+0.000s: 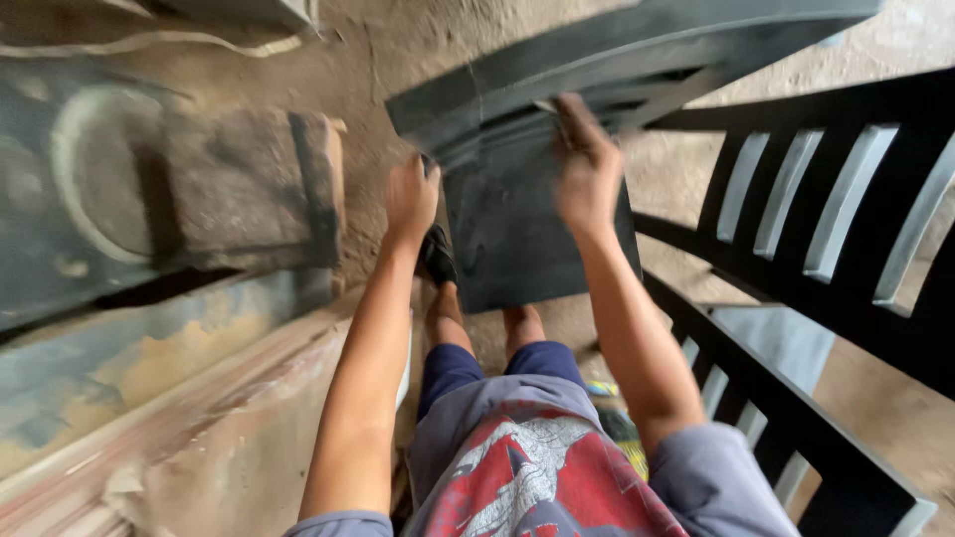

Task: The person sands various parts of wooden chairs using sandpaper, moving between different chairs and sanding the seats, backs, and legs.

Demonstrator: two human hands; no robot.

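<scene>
Both hands, left [411, 199] and right [587, 171], grip one dark chair [517, 199].
Its back points away from them, apparently; two more chairs [826, 239] stand right of the right hand.

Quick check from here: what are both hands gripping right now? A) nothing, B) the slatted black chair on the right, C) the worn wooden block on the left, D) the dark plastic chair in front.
D: the left hand grips the edge and the right hand the backrest of the dark plastic chair held in front of the person.
</scene>
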